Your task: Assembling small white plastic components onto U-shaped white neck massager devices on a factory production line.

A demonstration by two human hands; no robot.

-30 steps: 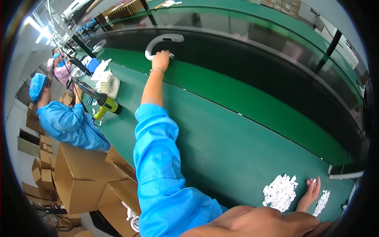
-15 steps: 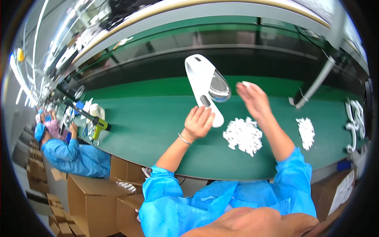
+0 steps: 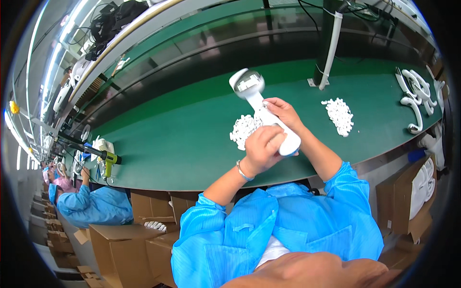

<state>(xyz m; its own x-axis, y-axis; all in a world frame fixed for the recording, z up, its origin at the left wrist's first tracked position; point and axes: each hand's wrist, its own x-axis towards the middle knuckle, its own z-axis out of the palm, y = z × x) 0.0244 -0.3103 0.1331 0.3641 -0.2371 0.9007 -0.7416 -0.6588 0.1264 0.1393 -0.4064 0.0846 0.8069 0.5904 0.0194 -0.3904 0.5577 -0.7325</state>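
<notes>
A long white handheld device (image 3: 291,140) with a round, glossy, glass-like head lies slantwise in my hands, head pointing away from me. My left hand (image 3: 263,148) is closed over the handle's lower part from the left. My right hand (image 3: 284,114) grips the right side farther up, with thumb and fingertips at the neck; whether a small piece is between them I cannot make out. White patches show in the round head, reflected or seen through it. A pile of small white pieces (image 3: 244,130) lies on the green table just beyond my left hand, partly covered by the device.
A second pile of small white pieces (image 3: 340,116) lies to the right. Several curved white parts (image 3: 416,96) rest at the table's far right. A green-black power tool (image 3: 109,159) sits at left, near a co-worker in blue (image 3: 96,204). Cardboard boxes (image 3: 120,249) stand below.
The device has come nearer to me and turned, its round head now at the far end. My right hand, raised and apart before, now holds it too. The view has shifted.
</notes>
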